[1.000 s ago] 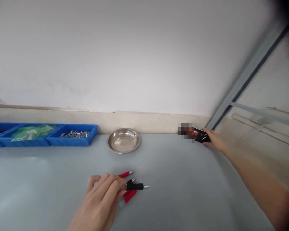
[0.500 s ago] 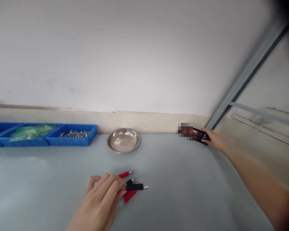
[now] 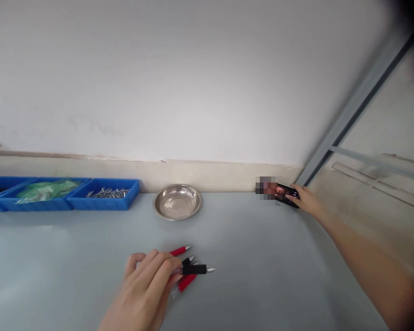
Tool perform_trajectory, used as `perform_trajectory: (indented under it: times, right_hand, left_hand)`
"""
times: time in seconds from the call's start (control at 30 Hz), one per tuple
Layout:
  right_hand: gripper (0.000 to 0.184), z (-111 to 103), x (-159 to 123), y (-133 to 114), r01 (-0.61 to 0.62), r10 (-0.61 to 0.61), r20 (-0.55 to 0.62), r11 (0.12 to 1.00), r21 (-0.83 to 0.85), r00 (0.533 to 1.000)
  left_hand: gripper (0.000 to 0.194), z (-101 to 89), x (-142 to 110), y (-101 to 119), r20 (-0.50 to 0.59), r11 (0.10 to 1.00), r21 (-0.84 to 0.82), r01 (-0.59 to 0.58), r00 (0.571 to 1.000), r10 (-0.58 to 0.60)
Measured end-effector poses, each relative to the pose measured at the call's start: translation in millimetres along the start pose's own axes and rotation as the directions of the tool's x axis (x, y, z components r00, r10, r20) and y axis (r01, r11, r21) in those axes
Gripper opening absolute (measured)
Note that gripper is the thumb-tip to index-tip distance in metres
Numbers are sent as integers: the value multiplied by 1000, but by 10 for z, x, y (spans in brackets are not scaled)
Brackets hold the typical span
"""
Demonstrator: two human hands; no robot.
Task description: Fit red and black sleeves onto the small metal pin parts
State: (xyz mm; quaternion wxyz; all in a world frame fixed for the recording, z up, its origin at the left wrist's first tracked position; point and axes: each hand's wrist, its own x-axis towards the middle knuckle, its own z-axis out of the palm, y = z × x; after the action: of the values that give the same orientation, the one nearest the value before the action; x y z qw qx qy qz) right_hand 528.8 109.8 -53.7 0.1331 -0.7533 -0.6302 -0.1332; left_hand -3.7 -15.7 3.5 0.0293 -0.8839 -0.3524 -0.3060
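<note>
My left hand rests on the grey table near its front, fingers curled over the back ends of a small bunch of red and black pens whose silver tips point right. My right hand reaches to the table's far right corner and grips a dark phone with a lit screen, propped against the wall.
A round steel dish sits at the back middle. Three blue bins line the back left: one with metal pins, one with a green bag, one partly cut off. A metal frame post rises at the right.
My right thumb has shifted slightly over the phone's screen. The black pen under my left fingers has rolled a little. Otherwise nothing has moved.
</note>
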Motion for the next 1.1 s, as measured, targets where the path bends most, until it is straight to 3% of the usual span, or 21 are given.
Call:
perform_trajectory:
  times: [0.17,0.3,0.57,0.93,1.1]
  right_hand:
    - [50,-57,-17,37,21,-20,83,1000,-14,996]
    - [62,-87,-40,37,31,-26,117,999,-44,993]
    - [52,2,-11,37,-22,27,65,997,-69,998]
    - [69,-69,-39,52,30,-25,104,998,-49,994]
    - [67,-37,-35,59,18,-9,102,996,-87,995]
  left_hand:
    - [11,-2,0,0,5,1000,11,-5,1000,5]
    - [11,-1,-12,5,9,1000,12,-3,1000,2]
    - [11,-11,-13,-9,6,1000,19,-14,1000,14]
    - [11,-18,10,-1,0,999,28,-15,1000,15]
    - [11,-15,-5,-1,13,1000,22,-9,1000,9]
